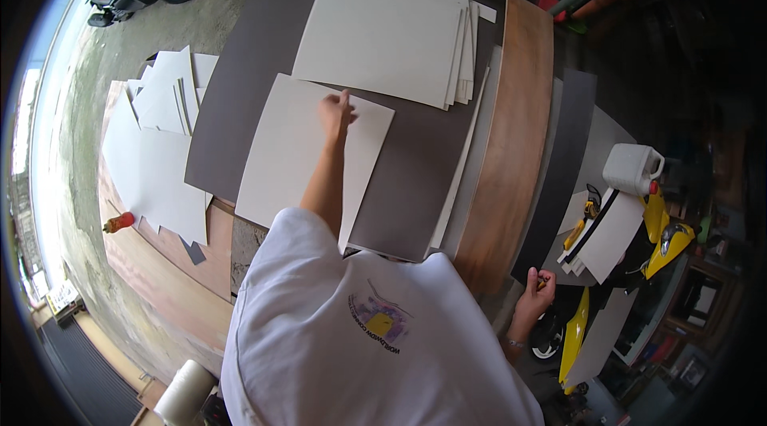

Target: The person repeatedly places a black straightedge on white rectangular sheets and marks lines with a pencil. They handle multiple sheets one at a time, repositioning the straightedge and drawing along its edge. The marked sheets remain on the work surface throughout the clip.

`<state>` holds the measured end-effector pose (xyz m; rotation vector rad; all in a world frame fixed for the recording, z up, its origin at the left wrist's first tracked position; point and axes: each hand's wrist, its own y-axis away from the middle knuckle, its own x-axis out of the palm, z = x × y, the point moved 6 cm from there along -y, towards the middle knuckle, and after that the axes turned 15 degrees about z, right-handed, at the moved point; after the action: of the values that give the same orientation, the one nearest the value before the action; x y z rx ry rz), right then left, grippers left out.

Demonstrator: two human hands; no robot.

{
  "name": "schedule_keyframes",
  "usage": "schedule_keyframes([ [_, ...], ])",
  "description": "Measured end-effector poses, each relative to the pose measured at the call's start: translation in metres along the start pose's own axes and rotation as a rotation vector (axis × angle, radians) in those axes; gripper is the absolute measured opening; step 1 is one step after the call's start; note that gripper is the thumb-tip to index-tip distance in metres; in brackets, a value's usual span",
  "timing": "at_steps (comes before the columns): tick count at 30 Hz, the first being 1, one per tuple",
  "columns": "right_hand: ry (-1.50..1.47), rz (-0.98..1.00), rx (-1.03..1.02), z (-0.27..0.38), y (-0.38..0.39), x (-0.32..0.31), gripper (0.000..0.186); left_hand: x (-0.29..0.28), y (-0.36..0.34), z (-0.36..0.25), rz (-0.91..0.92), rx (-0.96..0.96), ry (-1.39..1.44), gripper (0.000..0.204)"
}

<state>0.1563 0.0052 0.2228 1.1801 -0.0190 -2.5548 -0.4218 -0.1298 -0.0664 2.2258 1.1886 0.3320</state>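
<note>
I judge one sheet (300, 154) separated, a stack (383, 34) remaining; right hand (533, 296) grasps a small object (542, 284), left hand's (335, 112) grip indeterminable.

I wear a loose white T-shirt (280, 346) whose short left sleeve (307, 228) stops above my bare forearm (323, 186). Its print (382, 320) shows a purple patch with a yellow shape inside, edged by curved dark lettering and a thin line, and a narrow band (516, 343) circles my right wrist (519, 331).
</note>
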Motion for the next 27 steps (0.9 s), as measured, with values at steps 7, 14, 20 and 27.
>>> schedule_keyframes([
  [7,-0.074,0.181,0.043,0.017,-0.020,0.049,0.031,-0.154,0.125,0.042,-0.643,0.082,-1.108,0.096],
  [14,-0.094,0.305,-0.080,0.047,-0.044,0.080,0.033,-0.190,0.139,0.051,-0.472,-0.027,-0.982,0.126],
  [20,-0.081,0.345,-0.123,0.068,-0.047,0.087,0.032,-0.185,0.145,0.054,-0.459,-0.011,-0.987,0.128],
  [27,-0.083,0.341,-0.168,0.068,-0.045,0.087,0.030,-0.177,0.154,0.056,-0.425,-0.018,-1.075,0.124],
])
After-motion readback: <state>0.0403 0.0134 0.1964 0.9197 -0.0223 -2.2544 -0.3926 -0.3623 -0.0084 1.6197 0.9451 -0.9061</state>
